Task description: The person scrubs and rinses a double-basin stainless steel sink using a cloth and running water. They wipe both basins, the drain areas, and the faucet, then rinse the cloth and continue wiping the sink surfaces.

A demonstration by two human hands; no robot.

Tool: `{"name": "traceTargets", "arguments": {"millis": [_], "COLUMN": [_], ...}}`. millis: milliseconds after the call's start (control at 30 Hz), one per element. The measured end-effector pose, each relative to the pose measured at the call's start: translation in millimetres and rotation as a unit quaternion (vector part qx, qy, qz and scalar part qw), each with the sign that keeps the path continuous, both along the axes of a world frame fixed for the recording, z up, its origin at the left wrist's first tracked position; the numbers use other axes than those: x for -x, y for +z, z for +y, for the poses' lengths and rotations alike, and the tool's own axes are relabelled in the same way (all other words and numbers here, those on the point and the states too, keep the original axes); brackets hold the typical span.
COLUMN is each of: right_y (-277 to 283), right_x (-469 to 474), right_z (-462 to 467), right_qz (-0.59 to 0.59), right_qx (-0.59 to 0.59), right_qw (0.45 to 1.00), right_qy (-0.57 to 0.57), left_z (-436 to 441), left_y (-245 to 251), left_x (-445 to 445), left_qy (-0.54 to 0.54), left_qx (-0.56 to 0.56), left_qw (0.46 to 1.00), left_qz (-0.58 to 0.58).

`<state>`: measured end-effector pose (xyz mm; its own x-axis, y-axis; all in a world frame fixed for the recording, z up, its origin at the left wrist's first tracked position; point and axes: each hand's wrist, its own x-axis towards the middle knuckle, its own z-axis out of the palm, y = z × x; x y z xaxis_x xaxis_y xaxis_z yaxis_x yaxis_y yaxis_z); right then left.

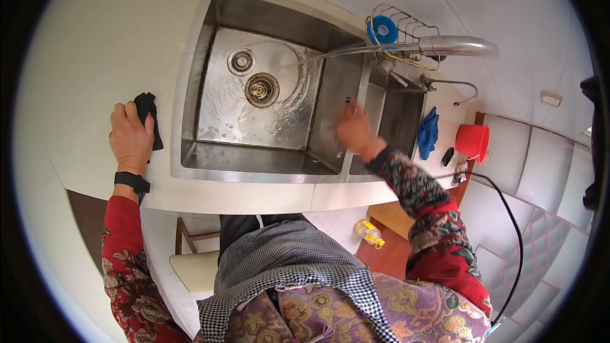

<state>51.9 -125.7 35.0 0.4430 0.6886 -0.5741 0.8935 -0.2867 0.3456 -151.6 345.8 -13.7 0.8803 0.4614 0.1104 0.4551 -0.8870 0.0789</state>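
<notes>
My left hand [129,136] presses on the pale countertop left of the sink, with a dark cloth [148,119] bunched under its thumb and fingers. My right hand [355,128] is blurred above the divider between the two stainless-steel basins; I cannot tell how its fingers are set. From the metal faucet [457,46] a stream of water [352,51] runs into the large left basin [257,128]. Shallow water ripples on its floor around a drain strainer [261,90] and a second round metal drain piece [241,61]. The smaller right basin [400,105] is partly hidden by my right arm.
A wire rack [410,21] with a blue round plastic item [382,30] stands behind the faucet. Right of the sink are a small curved tap [457,82], a blue cloth [428,133] and a red bucket [472,143]. Below lie a plastic bottle [369,232] and a stool [195,267].
</notes>
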Motion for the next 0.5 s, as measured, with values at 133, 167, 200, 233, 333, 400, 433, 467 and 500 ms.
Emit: {"name": "traceTargets", "arguments": {"millis": [133, 167, 200, 233, 333, 400, 433, 467, 500], "right_y": [13, 17, 21, 26, 36, 35, 32, 27, 24], "right_x": [-27, -11, 12, 36, 57, 28, 1, -30, -53], "right_z": [3, -1, -7, -14, -20, -15, -8, -2, 0], "right_qz": [-0.045, -0.032, 0.002, 0.026, 0.106, 0.092, 0.055, 0.033, -0.022], "right_qx": [-0.134, -0.115, -0.068, -0.089, -0.076, -0.067, -0.081, -0.069, -0.112], "right_qw": [0.990, 0.993, 0.998, 0.996, 0.991, 0.994, 0.995, 0.996, 0.993], "right_qy": [-0.009, -0.001, -0.003, 0.010, 0.015, 0.005, -0.021, -0.044, -0.019], "left_z": [0, 0, 1, 1, 1, 1, 0, 0, -1], "left_y": [-2, -2, -2, -1, 0, 0, 0, 1, 1], "left_x": [0, 0, 0, 0, 1, 0, -1, -1, -1], "left_qy": [-0.004, -0.003, 0.000, 0.000, -0.002, 0.006, 0.008, 0.008, 0.008], "left_qx": [-0.015, -0.013, -0.011, -0.008, -0.005, 0.001, 0.003, -0.002, -0.006], "left_qw": [1.000, 1.000, 1.000, 1.000, 1.000, 1.000, 1.000, 1.000, 1.000], "left_qz": [-0.015, -0.008, -0.002, 0.005, -0.009, 0.008, 0.018, 0.013, 0.008]}}
